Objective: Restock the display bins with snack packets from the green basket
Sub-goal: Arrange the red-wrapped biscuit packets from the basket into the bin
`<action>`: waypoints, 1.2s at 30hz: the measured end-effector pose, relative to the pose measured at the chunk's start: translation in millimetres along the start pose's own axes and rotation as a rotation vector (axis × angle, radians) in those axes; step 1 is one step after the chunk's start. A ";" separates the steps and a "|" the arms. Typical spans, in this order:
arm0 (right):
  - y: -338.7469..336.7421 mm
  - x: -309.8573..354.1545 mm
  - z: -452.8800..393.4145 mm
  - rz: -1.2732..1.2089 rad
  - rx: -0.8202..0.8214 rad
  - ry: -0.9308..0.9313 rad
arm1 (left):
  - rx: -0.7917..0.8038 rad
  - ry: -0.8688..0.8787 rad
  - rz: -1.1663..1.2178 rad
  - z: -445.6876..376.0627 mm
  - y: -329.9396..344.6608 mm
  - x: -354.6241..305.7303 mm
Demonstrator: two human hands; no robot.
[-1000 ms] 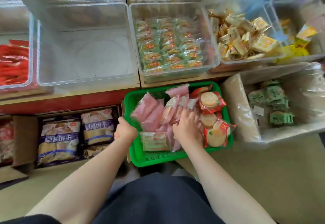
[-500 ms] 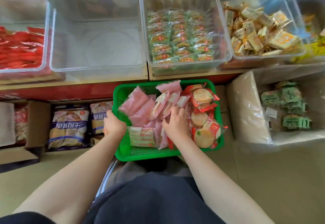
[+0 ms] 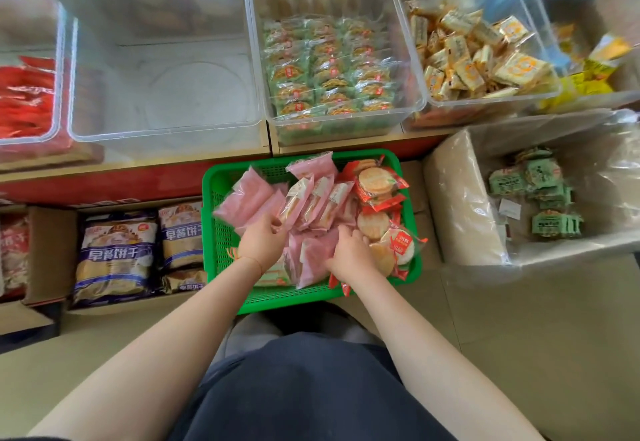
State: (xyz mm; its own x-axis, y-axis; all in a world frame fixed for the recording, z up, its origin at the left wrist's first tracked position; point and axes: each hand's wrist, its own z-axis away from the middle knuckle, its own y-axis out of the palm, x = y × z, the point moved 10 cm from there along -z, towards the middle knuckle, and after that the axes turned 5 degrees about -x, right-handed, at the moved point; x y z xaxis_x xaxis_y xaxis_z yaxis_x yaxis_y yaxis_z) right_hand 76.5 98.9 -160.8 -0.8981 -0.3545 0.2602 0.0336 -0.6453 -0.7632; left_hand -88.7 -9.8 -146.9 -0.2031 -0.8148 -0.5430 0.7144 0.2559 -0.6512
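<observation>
A green basket point(image 3: 221, 246) sits on the floor in front of me, holding pink snack packets point(image 3: 247, 195) on the left and red-wrapped rice crackers point(image 3: 375, 184) on the right. My left hand point(image 3: 261, 241) is inside the basket, fingers curled around pink packets. Beside it my right hand point(image 3: 349, 255) lies among the pink packets next to the crackers, fingers bent into the pile. Above the basket stand clear display bins: an empty one point(image 3: 166, 129) at the left and one with green packets point(image 3: 408, 60).
More bins hold red packets point(image 3: 24, 101) at far left and yellow packets point(image 3: 467, 56) at right. A plastic-lined carton point(image 3: 457, 205) with green packets stands right of the basket. Cardboard boxes of blue biscuit bags point(image 3: 114, 257) sit to the left.
My left hand let go of the basket's left rim and moved into the basket onto the pink packets. My right hand stayed in the pile. The view shifted left.
</observation>
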 end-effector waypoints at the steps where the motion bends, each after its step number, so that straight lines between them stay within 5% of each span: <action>1: -3.5 1.1 -1.2 -0.060 -0.012 -0.020 | -0.007 -0.008 0.000 0.9 -1.4 1.0; 5: -22.7 -5.4 -4.5 -0.148 -0.128 -0.032 | 0.015 -0.006 -0.082 -0.7 -6.4 2.7; 11: -47.7 -15.7 -1.4 -0.369 -0.181 0.022 | 0.451 -0.061 -0.045 18.6 26.6 -14.0; 15: -85.8 -14.4 1.8 -0.583 -0.202 -0.040 | 0.438 -0.030 0.067 23.2 22.8 -38.1; 19: -106.4 -3.8 3.7 -0.823 -0.039 -0.161 | 0.375 0.047 0.347 27.1 9.8 -68.1; 22: -104.0 11.4 10.2 -0.976 0.097 -0.219 | 0.548 -0.028 0.681 39.6 17.0 -82.6; 27: -80.1 11.1 18.6 -1.096 0.124 -0.004 | 0.523 -0.053 0.804 36.1 17.5 -74.0; 36: -69.8 0.1 21.6 -1.140 -0.059 0.093 | 0.693 -0.054 0.479 45.1 25.8 -59.5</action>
State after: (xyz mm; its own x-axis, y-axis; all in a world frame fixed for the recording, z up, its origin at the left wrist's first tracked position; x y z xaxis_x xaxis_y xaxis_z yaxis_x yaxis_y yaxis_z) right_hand 83.6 129.3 -94.8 -0.4217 0.4695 0.7757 -0.8394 -0.5257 -0.1381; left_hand -28.0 21.8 -107.5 0.2459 -0.7278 -0.6402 0.9681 0.2169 0.1253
